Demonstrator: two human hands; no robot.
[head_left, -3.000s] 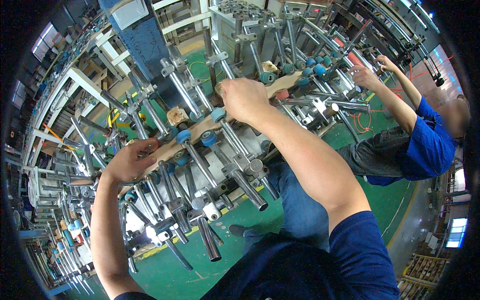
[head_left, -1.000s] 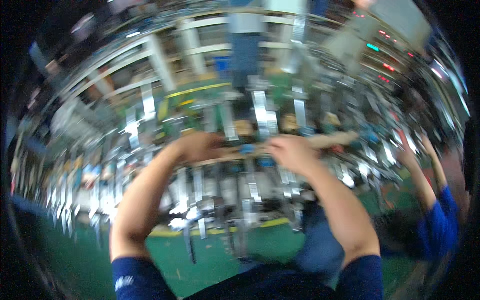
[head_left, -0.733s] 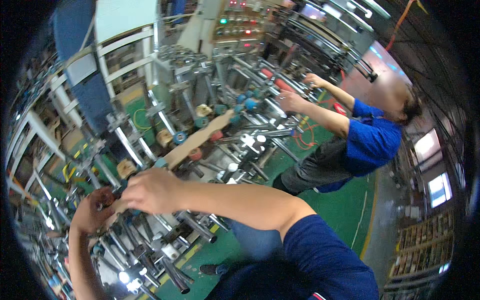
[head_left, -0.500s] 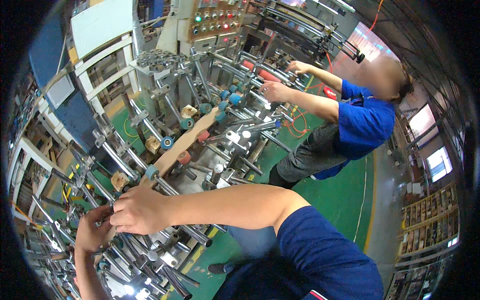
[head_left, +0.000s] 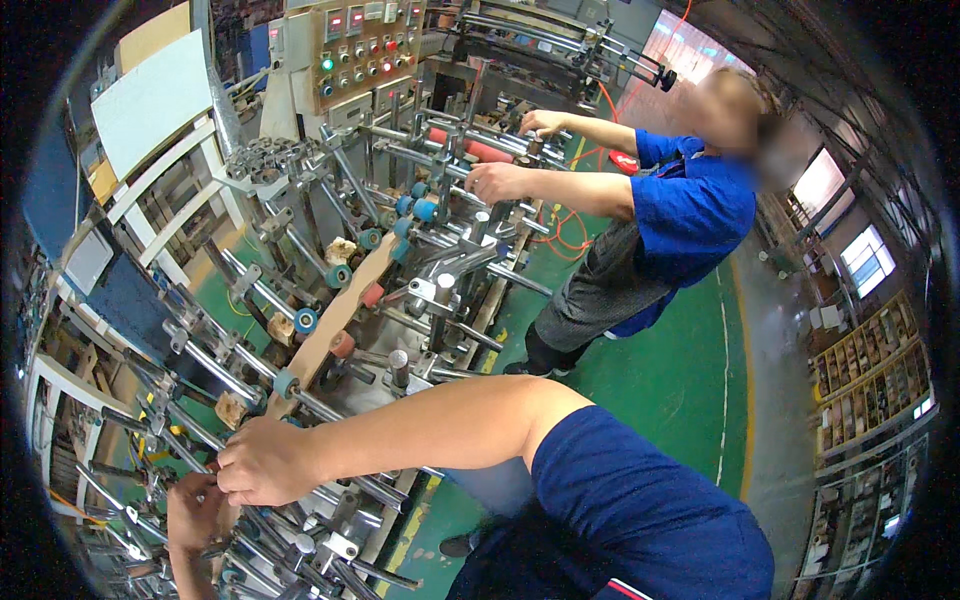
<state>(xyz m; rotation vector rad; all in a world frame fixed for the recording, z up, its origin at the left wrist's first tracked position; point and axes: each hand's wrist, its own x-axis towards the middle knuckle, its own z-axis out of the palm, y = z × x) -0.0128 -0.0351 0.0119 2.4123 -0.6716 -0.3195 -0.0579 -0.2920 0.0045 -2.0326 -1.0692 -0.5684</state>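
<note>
A long, thin, wavy-edged brown wooden strip lies along the machine between rows of small rollers. Close to its near end is my right hand, fingers curled down and pinched together. My left hand is just beyond its fingertips at lower left, fingers bent inward and touching or nearly touching the right ones. A bit of pale brown material shows under the hands, but what the fingers grip is hidden. Beside the right hand sit a teal roller and a rough wood block.
Metal rods and clamps crowd around both hands. A co-worker in a blue shirt stands at the far right side, arms over the machine near a red roller. A control panel with lit buttons stands behind; the floor is green.
The view has shifted, so the machine and co-worker appear further left. My hands keep about the same place against the rollers, still close together with fingers bent.
</note>
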